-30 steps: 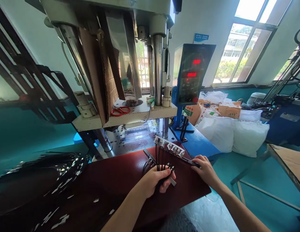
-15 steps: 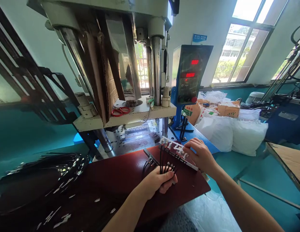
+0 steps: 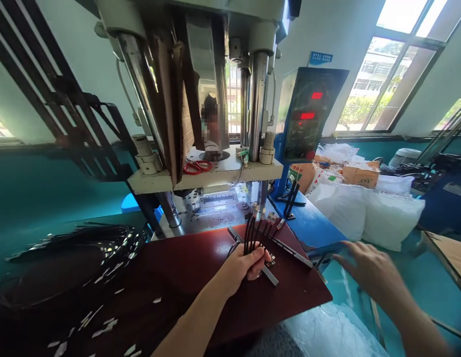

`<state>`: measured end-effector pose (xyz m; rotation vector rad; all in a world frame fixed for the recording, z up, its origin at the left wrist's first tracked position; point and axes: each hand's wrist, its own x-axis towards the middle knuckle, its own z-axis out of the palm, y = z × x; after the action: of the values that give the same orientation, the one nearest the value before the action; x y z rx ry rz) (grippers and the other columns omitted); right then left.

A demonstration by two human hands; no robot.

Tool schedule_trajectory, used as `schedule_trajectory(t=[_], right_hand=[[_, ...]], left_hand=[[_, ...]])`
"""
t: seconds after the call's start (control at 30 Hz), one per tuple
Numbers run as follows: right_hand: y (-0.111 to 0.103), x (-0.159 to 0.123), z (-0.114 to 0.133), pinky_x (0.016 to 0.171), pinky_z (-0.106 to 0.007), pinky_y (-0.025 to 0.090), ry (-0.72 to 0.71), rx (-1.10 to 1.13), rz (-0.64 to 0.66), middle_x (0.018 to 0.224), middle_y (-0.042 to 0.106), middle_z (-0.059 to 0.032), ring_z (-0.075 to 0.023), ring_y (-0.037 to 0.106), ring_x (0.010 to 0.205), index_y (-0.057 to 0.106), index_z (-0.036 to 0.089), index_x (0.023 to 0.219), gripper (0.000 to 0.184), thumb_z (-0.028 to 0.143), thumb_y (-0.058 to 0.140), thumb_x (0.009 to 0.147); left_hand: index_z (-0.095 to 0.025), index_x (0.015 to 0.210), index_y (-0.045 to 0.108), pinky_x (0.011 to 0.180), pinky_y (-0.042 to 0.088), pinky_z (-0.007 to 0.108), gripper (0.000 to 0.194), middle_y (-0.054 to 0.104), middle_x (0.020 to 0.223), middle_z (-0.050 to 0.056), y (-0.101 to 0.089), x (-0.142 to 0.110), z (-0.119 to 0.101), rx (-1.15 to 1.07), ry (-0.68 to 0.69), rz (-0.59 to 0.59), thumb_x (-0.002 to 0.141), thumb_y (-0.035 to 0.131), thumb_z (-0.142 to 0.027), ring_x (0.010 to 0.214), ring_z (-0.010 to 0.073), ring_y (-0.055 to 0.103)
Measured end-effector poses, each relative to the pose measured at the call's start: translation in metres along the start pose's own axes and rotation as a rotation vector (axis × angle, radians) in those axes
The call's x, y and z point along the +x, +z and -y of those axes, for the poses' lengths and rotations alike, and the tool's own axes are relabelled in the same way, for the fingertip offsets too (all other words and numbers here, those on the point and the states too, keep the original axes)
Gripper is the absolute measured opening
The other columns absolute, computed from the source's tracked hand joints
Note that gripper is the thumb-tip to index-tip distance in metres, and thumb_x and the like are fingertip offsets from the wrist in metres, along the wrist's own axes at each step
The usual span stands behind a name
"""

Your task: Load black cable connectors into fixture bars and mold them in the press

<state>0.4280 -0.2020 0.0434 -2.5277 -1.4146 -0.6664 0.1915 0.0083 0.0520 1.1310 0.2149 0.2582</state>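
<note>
My left hand [image 3: 249, 263] is closed around a bunch of thin black cables [image 3: 250, 233] above the dark red board. Small clear connectors [image 3: 270, 217] tip the upright cable ends. Beside and beneath the bunch lie two narrow metal bars: one bar [image 3: 295, 255] runs off to the right, and another bar [image 3: 270, 276] passes under my hand, which hides its middle. My right hand [image 3: 372, 263] is out past the board's right edge, blurred by motion, its fingers stretched out and nothing visible in them.
A press [image 3: 204, 178] with steel columns stands behind the board [image 3: 171, 277]; red-handled scissors [image 3: 198, 167] lie on its plate. Coiled black cables [image 3: 119, 243] and white scraps [image 3: 106, 327] are at left. A control box [image 3: 312, 119], white sacks [image 3: 390, 218] and plastic film [image 3: 334, 332] are at right.
My right hand has moved away to the right from the cable ends. The clear branched plastic strip beside it is no longer seen. My left hand still grips the cables.
</note>
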Motion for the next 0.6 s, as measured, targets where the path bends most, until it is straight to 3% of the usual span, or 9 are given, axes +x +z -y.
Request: schedule_trajectory(t=[0.1,0.13,0.2,0.27,0.37,0.47,0.6], right_hand=[[0.003,0.011,0.068,0.076,-0.034,0.047,-0.241,0.354,0.199,0.099,0.063,-0.0088,-0.0222,0.058,0.090,0.058,0.021,0.108,0.029,0.030,0.049,0.082],[0.004,0.016,0.092,0.081,-0.035,0.047,-0.315,0.406,0.264,0.103,0.061,-0.0084,-0.0222,0.056,0.095,0.054,0.021,0.116,0.037,0.023,0.050,0.079],[0.010,0.022,0.132,0.086,-0.039,0.046,-0.455,0.411,0.357,0.112,0.057,-0.0091,-0.0248,0.053,0.102,0.046,0.023,0.127,0.058,0.013,0.052,0.070],[0.023,0.022,0.156,0.083,-0.043,0.048,-0.543,0.334,0.385,0.110,0.056,-0.0111,-0.0272,0.054,0.100,0.045,0.022,0.130,0.067,0.006,0.048,0.065],[0.053,0.018,0.164,0.079,-0.042,0.051,-0.596,0.262,0.304,0.099,0.057,-0.0134,-0.0255,0.058,0.089,0.047,0.016,0.129,0.066,0.000,0.038,0.065],[0.083,0.013,0.155,0.079,-0.040,0.053,-0.631,0.319,0.153,0.108,0.053,-0.0168,-0.0254,0.060,0.090,0.047,0.015,0.128,0.061,0.004,0.037,0.069],[0.108,0.009,0.140,0.079,-0.042,0.055,-0.600,0.403,0.076,0.117,0.050,-0.0145,-0.0291,0.058,0.101,0.035,0.027,0.136,0.063,0.013,0.039,0.075]], left_hand=[[-0.011,0.073,0.057,0.040,0.017,0.020,0.030,0.034,0.045,-0.006,-0.005,-0.001,-0.006,-0.052,0.075,-0.060,0.076,0.060,-0.041,0.038,0.0032,0.027],[-0.011,0.074,0.057,0.040,0.018,0.020,0.030,0.035,0.045,-0.006,-0.007,-0.002,-0.011,-0.079,0.118,-0.089,0.076,0.060,-0.040,0.038,0.0031,0.028],[-0.011,0.074,0.057,0.040,0.020,0.019,0.028,0.036,0.044,-0.006,-0.015,-0.009,-0.025,-0.150,0.238,-0.174,0.074,0.063,-0.039,0.038,0.0032,0.029],[-0.012,0.072,0.057,0.039,0.021,0.018,0.027,0.034,0.042,-0.006,-0.028,-0.020,-0.048,-0.231,0.410,-0.307,0.072,0.065,-0.037,0.037,0.0035,0.030],[-0.013,0.069,0.054,0.037,0.018,0.016,0.024,0.031,0.042,-0.007,-0.064,-0.049,-0.095,-0.319,0.720,-0.550,0.075,0.063,-0.035,0.035,0.0034,0.027],[-0.013,0.066,0.052,0.036,0.017,0.017,0.024,0.029,0.043,-0.007,-0.113,-0.082,-0.140,-0.345,1.010,-0.780,0.084,0.052,-0.030,0.034,0.0030,0.024],[-0.014,0.063,0.049,0.036,0.015,0.018,0.028,0.028,0.041,-0.007,-0.183,-0.110,-0.178,-0.273,1.210,-1.058,0.088,0.041,-0.023,0.033,0.0035,0.023]])
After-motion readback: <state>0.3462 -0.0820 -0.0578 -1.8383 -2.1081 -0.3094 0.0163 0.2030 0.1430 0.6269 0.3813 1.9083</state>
